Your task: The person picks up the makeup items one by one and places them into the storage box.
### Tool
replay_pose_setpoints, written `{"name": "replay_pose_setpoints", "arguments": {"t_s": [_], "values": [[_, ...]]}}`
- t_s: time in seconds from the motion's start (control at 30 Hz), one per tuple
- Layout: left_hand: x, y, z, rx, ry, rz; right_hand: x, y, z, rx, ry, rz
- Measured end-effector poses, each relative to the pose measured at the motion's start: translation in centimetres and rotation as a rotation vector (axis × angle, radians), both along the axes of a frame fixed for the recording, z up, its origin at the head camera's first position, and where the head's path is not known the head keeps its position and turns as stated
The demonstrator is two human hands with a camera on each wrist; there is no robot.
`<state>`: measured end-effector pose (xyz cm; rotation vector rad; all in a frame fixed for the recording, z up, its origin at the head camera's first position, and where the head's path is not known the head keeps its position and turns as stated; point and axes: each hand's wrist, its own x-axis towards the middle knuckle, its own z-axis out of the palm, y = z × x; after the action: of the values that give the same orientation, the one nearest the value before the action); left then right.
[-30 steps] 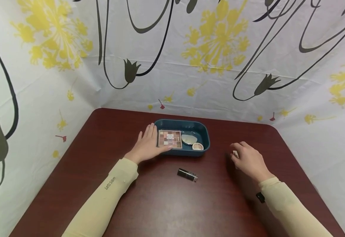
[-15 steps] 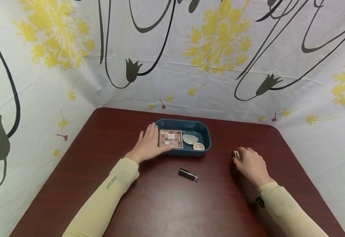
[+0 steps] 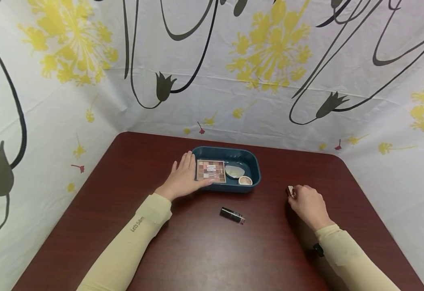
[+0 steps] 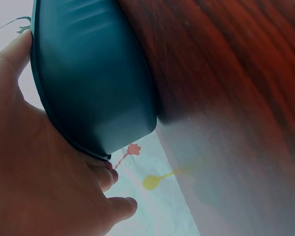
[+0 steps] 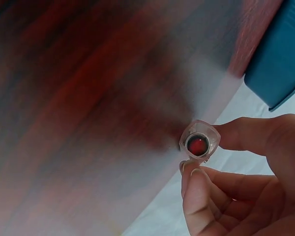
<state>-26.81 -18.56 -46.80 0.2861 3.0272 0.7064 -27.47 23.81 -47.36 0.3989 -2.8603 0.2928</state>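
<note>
My left hand (image 3: 182,178) rests on the left end of a blue tray (image 3: 257,173), fingers straight along its side and thumb over the front rim. The left wrist view shows the tray's outer wall (image 4: 98,88) beside that hand. Inside the tray lie a makeup palette (image 3: 211,171), an oval pale compact (image 3: 235,171) and a small round pale case (image 3: 245,180). To the tray's right, my right hand (image 3: 309,205) pinches a lipstick (image 5: 197,144) between thumb and fingers. Its clear, squarish end with a red centre faces the right wrist camera.
A black tube (image 3: 232,215) with a clear end, like a lipstick, lies on the dark red table (image 3: 204,250) in front of the tray. A patterned white cloth (image 3: 212,81) hangs behind the table and on both sides.
My right hand has shifted slightly towards me, and more of the lipstick shows past its fingers. The left hand stays on the tray. The head view has shifted a little.
</note>
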Motion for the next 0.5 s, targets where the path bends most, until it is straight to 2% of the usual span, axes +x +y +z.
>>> {"name": "replay_pose_setpoints", "arguments": {"t_s": [0.5], "values": [[0.02,0.05,-0.04,0.004,0.007,0.001,-0.45,0.21,0.37,0.002,-0.066,-0.008]]}}
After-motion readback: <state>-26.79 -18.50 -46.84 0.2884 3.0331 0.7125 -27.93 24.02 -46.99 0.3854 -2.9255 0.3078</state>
